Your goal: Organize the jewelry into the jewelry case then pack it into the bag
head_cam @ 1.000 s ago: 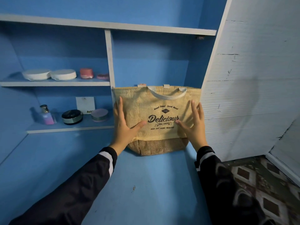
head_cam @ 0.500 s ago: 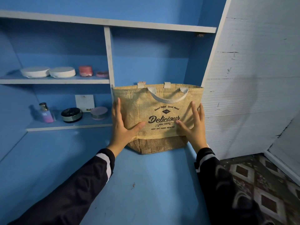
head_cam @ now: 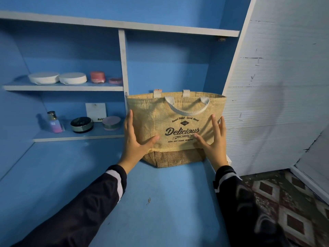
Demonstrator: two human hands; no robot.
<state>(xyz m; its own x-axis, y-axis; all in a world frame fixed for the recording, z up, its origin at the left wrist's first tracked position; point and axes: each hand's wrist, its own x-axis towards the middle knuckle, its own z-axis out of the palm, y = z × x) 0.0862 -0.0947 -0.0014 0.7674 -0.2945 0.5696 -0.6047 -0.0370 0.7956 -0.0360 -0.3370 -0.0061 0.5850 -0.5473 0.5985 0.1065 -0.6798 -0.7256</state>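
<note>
- bag, head view: a jute bag [head_cam: 178,120] printed "delicious" stands upright at the back of the blue desk [head_cam: 160,202], in the right-hand bay of the shelving [head_cam: 122,61], its front handle [head_cam: 187,111] drooping over the face.
- hands, head view: the left hand [head_cam: 136,139] and right hand [head_cam: 214,139] lie flat against the bag's two ends, fingers straight and spread, thumbs pressed on its front; neither curls round anything.
- jewelry, head view: neither jewelry nor jewelry case shows; the bag's inside is hidden.
- progress, as judgement: sorting and packing look done, with only the bag's settling left. this stays unconfirmed.
</note>
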